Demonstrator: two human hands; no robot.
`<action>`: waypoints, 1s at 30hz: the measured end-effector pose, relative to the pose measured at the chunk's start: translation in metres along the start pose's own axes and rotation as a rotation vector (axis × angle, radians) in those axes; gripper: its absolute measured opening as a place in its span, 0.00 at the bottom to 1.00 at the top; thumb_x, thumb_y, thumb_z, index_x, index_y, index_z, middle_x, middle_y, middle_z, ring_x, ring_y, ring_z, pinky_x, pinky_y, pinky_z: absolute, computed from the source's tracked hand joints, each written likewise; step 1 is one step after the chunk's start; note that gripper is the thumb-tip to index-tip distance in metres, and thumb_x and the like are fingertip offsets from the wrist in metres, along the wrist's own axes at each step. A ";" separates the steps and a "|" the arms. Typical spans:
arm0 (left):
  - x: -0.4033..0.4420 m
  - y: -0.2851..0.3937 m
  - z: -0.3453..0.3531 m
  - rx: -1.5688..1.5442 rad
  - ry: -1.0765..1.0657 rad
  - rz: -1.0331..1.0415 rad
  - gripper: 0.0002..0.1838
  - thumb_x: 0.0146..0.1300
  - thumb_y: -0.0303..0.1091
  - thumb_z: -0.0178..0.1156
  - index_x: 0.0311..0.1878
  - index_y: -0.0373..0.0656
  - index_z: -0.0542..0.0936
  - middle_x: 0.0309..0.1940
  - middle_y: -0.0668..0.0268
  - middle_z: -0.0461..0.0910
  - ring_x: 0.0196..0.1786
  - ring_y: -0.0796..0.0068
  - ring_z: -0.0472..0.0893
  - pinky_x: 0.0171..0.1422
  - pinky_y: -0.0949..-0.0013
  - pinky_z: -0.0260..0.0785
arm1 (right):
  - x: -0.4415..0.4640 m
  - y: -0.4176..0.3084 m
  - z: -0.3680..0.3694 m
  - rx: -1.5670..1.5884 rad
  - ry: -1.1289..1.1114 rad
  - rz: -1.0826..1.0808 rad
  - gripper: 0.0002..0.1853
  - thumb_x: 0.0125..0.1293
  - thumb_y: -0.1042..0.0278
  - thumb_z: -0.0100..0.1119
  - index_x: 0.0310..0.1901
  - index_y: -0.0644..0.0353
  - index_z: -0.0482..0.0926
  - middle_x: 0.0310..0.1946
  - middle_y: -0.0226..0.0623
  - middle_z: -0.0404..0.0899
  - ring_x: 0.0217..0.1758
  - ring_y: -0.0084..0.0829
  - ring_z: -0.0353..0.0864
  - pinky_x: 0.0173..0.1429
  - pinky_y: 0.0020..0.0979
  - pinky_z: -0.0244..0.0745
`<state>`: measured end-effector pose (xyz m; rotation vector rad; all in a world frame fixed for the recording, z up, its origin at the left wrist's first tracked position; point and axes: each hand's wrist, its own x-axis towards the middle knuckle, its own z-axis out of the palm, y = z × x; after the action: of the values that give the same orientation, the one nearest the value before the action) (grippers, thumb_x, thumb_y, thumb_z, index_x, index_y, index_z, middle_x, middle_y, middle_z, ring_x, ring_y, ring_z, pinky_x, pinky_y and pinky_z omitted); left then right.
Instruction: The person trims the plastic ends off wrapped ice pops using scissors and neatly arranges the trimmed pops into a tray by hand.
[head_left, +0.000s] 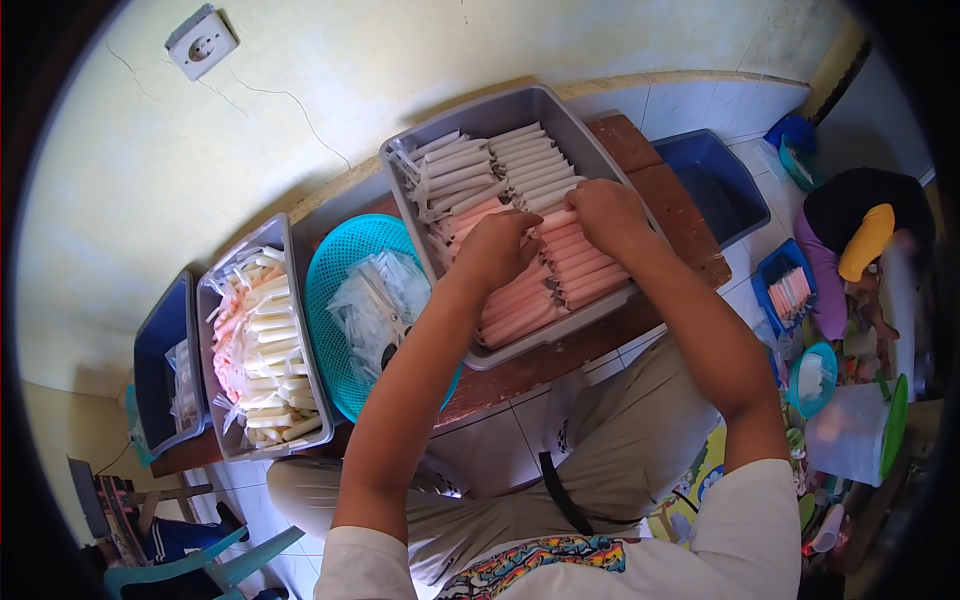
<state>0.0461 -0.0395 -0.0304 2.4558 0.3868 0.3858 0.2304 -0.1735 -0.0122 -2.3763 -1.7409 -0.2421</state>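
Observation:
A grey tray [397, 166] on the bench holds rows of slim sticks in clear plastic sleeves. White sticks [540, 172] fill its far part, and pink sticks [580, 258] lie side by side in the near part. Both hands are over the middle of the tray. My left hand [497, 248] has its fingers closed at the left end of a pink stick [557, 220] in the top row of pink ones. At that stick's right end, my right hand [608, 212] is closed with its fingertips pointing down. The fingertips partly hide the stick's ends.
Left of the tray stand a turquoise basket [322, 262] with clear plastic bags and scissors [385, 305], a grey bin [318, 440] of white and pink sticks, and a dark blue bin [150, 350]. A blue bin [715, 180] is at right. Another person [850, 230] sits far right.

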 end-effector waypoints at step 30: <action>-0.007 0.004 0.005 0.038 0.030 0.060 0.17 0.71 0.39 0.69 0.57 0.41 0.91 0.47 0.49 0.90 0.53 0.48 0.87 0.61 0.52 0.79 | 0.003 -0.006 0.005 0.004 -0.056 0.067 0.08 0.70 0.70 0.61 0.38 0.54 0.91 0.42 0.44 0.91 0.48 0.49 0.93 0.51 0.48 0.88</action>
<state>0.0425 -0.0472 -0.0332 2.5059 0.3360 0.4446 0.2260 -0.1679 -0.0161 -2.4564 -1.6802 -0.1638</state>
